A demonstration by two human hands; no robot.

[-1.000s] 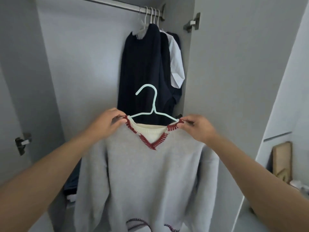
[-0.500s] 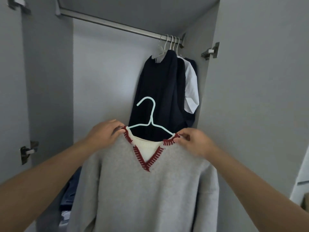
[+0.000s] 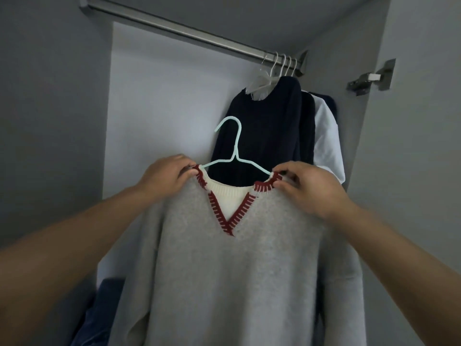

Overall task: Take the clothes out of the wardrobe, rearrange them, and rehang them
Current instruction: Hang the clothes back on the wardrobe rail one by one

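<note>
While the grey V-neck sweater [image 3: 224, 270] hangs on a pale mint wire hanger [image 3: 233, 156] in front of the open wardrobe, the left hand [image 3: 166, 179] pinches its left shoulder at the red-stitched collar and the right hand [image 3: 308, 189] pinches the right shoulder. Its hook stands below the metal rail [image 3: 189, 32], not touching it. At the rail's far right end, white hangers [image 3: 279, 68] carry a dark navy sweater [image 3: 269, 126] and a white shirt [image 3: 328, 143]. Dark blue fabric [image 3: 104, 313] lies low left.
</note>
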